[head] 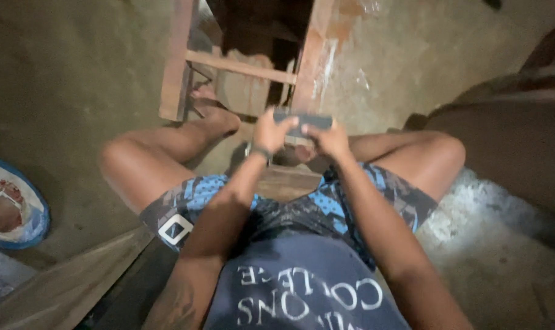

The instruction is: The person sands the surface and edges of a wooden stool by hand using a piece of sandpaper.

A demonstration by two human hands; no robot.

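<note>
Sitting low, with knees spread, a small dark flat block (302, 121) is held between both hands above the gap between the legs. The left hand (271, 129) grips its left end, fingers (278, 116) curled over the top edge; the right hand (327, 138) closes on the right end. Both hands are shut around the block, each taking one end. What the block is cannot be told: it is blurred and partly covered.

Risks, as judged:
- The block is held only by its ends over bare concrete floor (63, 91). A slip of either hand would likely drop it onto the wooden seat board (289, 182) or the floor.
- The light is poor and the view soft, so fine work on the block could easily be misjudged.
- A wooden frame (240, 67) stands just ahead of the hands, with a bare foot (219, 116) resting against its base. A sudden pull or jerk could knock knuckles against the crossbar.
- A loose plank (69, 281) lies at lower left, close to the left thigh; it could be caught when shifting.

Containers:
- A blue-rimmed basin (40, 214) sits on the floor at far left, well apart from the hands. Pale and reddish material is seen inside it; its kind cannot be told.
- No other container is made out.
</note>
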